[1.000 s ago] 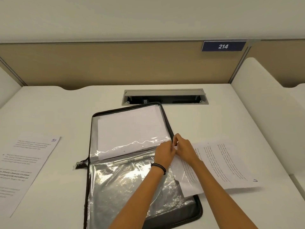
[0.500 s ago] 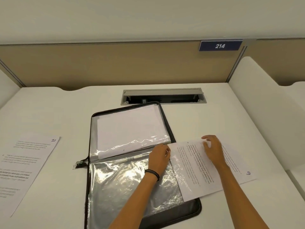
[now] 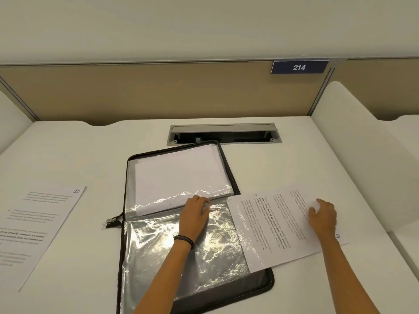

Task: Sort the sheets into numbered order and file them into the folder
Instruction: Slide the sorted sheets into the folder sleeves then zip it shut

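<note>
The zip folder (image 3: 260, 288) lies open at the middle of the white desk (image 3: 90, 155), with filed sheets (image 3: 179, 175) in its far half. The left hand (image 3: 196, 215) rests on the near clear sleeve (image 3: 158, 257), fingers curled onto its far edge; I cannot tell whether they pinch the plastic. The right hand (image 3: 323, 217) lies flat with fingers loosely spread on the sheet marked 9 (image 3: 272, 230), whose left strip overlaps the folder and shows plastic glare. The sheet marked 10 (image 3: 38, 227) lies well apart at the left
</note>
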